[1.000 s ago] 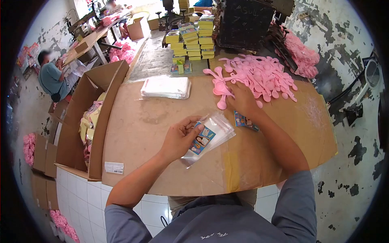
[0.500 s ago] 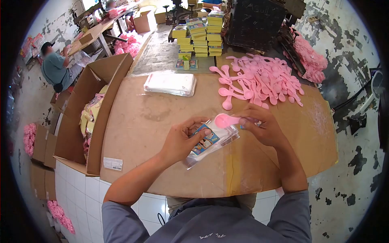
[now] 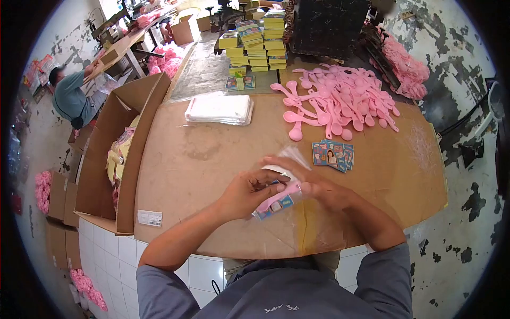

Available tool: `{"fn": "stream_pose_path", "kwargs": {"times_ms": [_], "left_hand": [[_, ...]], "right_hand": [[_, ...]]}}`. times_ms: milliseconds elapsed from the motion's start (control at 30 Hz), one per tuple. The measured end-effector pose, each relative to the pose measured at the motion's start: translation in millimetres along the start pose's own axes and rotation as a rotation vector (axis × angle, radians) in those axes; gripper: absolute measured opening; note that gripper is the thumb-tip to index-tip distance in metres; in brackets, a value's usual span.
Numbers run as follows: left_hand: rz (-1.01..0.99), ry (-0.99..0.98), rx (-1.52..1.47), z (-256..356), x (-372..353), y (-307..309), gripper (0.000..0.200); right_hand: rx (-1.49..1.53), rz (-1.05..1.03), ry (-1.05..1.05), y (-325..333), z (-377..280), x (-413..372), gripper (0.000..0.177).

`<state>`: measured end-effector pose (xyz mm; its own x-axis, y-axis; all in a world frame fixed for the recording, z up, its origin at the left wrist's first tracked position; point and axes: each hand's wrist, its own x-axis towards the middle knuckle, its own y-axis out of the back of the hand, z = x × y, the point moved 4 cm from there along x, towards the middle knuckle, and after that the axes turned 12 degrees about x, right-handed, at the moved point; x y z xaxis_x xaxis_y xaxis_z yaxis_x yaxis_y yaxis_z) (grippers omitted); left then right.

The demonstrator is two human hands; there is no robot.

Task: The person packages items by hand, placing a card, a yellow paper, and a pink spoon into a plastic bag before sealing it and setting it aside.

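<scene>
Between my two hands is a clear plastic bag (image 3: pixel 292 198), tilted above the cardboard tabletop, with a pink plastic spoon (image 3: pixel 274 203) and a blue printed card (image 3: pixel 286 202) showing through it. My left hand (image 3: pixel 249 190) grips the bag's left side, thumb on top. My right hand (image 3: pixel 319 187) closes over its upper right part; the fingers are a little blurred and cover much of the bag. Right of the hands lie several printed cards (image 3: pixel 333 155), fanned on the cardboard. Beyond them spreads a heap of pink spoons (image 3: pixel 345 101).
A stack of clear bags (image 3: pixel 219 109) lies at the back left of the cardboard (image 3: pixel 202 159). Yellow-edged card stacks (image 3: pixel 257 48) stand behind it. On the left is an open carton (image 3: pixel 125 204) holding packed pieces. A person (image 3: pixel 74 98) sits farther left.
The spoon has gone from my right hand's fingers into the bag, alongside the card. My right hand has moved left onto the bag, uncovering the loose cards on the cardboard.
</scene>
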<state>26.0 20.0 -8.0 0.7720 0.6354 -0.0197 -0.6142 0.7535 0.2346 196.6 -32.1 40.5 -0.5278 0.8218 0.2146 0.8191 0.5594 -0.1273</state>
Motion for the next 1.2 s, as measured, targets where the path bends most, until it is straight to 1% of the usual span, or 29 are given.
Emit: {"fn": "stream_pose_path", "kwargs": {"times_ms": [67,133,167,267,367,467,567,667,767,867,967,1067,1167,1200], "left_hand": [[-0.035,-0.064,-0.160,-1,0,-1,0.031],[-0.106,0.027,-0.255,8,-3,5,0.033],[-0.140,0.071,-0.306,11,-4,7,0.034],[-0.200,-0.004,-0.254,14,-5,8,0.034],[-0.178,-0.023,-0.376,7,-6,4,0.042],[0.063,-0.228,-0.254,17,-2,9,0.044],[0.091,-0.210,-0.159,26,-9,13,0.043],[0.029,-0.362,0.082,44,-20,8,0.045],[0.077,-0.517,0.258,54,-22,3,0.046],[0.213,-0.388,0.115,57,-24,0,0.037],[0.225,-0.367,0.109,48,-20,6,0.033],[0.247,-0.305,0.082,49,-22,7,0.033],[0.232,-0.247,0.040,53,-24,8,0.035],[0.240,-0.260,0.059,53,-24,8,0.036]], "right_hand": [[0.261,-0.023,-0.012,-2,3,1,0.082],[0.330,0.008,0.100,18,-1,4,0.090],[0.209,0.043,0.163,27,-8,3,0.074],[-0.376,0.037,0.113,28,-12,-8,0.047],[-0.444,-0.045,0.250,4,-30,-1,0.026],[-0.749,0.057,0.383,-15,-80,2,0.015],[-0.978,0.121,0.379,-26,-109,-1,0.013],[-1.192,0.178,0.192,-26,-108,-1,0.009],[-1.000,0.273,0.174,-21,-102,1,0.009],[-0.915,0.277,0.128,-22,-93,2,0.010],[-0.872,0.293,0.192,-22,-92,4,0.013],[-0.895,0.395,0.210,-21,-89,3,0.015],[-1.053,0.499,0.541,-23,-86,8,0.018],[-1.181,0.437,0.570,-27,-85,9,0.020]]}}
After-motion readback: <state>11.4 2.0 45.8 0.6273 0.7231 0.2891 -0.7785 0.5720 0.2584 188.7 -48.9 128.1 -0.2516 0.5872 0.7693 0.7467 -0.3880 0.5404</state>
